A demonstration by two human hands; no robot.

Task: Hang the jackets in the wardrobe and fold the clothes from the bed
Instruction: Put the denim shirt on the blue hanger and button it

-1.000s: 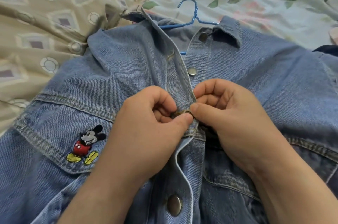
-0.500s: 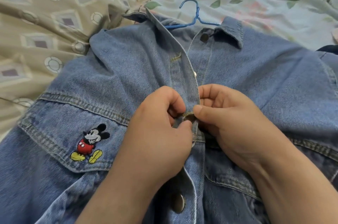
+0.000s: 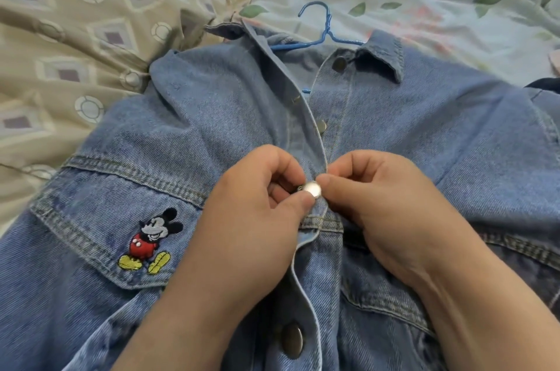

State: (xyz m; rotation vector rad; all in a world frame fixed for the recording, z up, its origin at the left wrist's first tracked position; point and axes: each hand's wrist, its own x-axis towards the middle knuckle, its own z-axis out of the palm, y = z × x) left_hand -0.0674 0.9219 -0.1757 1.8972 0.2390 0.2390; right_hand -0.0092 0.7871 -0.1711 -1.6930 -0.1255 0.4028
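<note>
Head view: toward the bed's near edge, a dull snap [image 3: 292,340] sits on the front of the denim jacket [image 3: 439,134], which lies flat across the bed. Just past it, the left hand [image 3: 251,219] pinches the jacket's front edge between thumb and curled fingers. The right hand [image 3: 388,213] pinches a shiny button [image 3: 312,188] at that edge. A cartoon mouse patch [image 3: 150,238] sits left of them. Further on, a blue hanger [image 3: 318,28] pokes from the collar. A beige cover [image 3: 60,37] spreads along the left side and a floral sheet [image 3: 454,1] along the far edge.
</note>
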